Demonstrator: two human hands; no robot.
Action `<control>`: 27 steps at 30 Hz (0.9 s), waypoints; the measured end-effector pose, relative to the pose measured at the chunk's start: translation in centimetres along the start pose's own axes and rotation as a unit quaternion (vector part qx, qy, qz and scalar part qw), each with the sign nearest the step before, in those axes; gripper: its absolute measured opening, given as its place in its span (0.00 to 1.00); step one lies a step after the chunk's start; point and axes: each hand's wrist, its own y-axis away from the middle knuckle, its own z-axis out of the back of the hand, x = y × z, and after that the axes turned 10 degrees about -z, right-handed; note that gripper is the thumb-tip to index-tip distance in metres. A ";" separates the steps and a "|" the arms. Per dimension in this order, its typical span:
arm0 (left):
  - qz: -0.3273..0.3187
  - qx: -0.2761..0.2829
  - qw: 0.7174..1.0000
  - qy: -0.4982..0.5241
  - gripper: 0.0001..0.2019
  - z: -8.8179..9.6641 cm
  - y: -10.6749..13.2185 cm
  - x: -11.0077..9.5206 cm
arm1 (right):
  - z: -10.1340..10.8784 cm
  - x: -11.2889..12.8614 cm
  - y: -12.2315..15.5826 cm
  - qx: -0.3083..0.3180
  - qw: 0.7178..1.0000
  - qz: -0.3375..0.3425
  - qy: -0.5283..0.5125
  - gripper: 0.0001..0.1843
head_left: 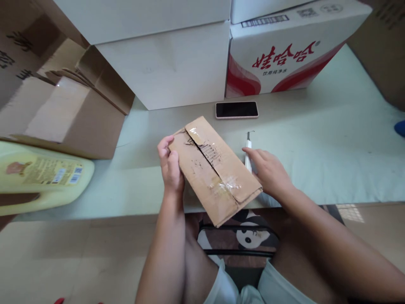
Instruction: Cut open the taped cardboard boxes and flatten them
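Note:
A flat brown cardboard box (207, 169) is tilted over the near edge of the table, its surface torn and patched with clear tape along a dark slit between its flaps. My left hand (171, 164) grips its left side, thumb on top. Beside the box's right edge, my right hand (268, 171) is closed around a slim white-handled cutter (248, 158), whose narrow metal tip points away from me. The lower end of the cutter is partly hidden by the box and my fingers.
Behind lies a phone (237, 109) with a dark screen. White cartons (171, 63) and a red-and-white carton (284, 59) stand at the back of the table (332, 169). An opened brown carton (85, 122) and a yellow bottle (47, 177) occupy the left.

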 end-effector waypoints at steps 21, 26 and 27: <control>0.000 0.004 1.000 -0.004 0.22 0.0 0.0 -0.1 | -0.6 -0.3 0.3 0.008 1.000 0.013 0.017 0.20; 0.004 -0.003 1.000 0.001 0.23 0.0 0.0 0.1 | -0.3 -0.1 0.4 0.036 0.999 0.011 0.007 0.20; 0.004 -0.001 1.000 0.000 0.23 0.0 0.0 0.1 | -0.2 0.0 0.4 0.042 0.999 0.011 0.006 0.20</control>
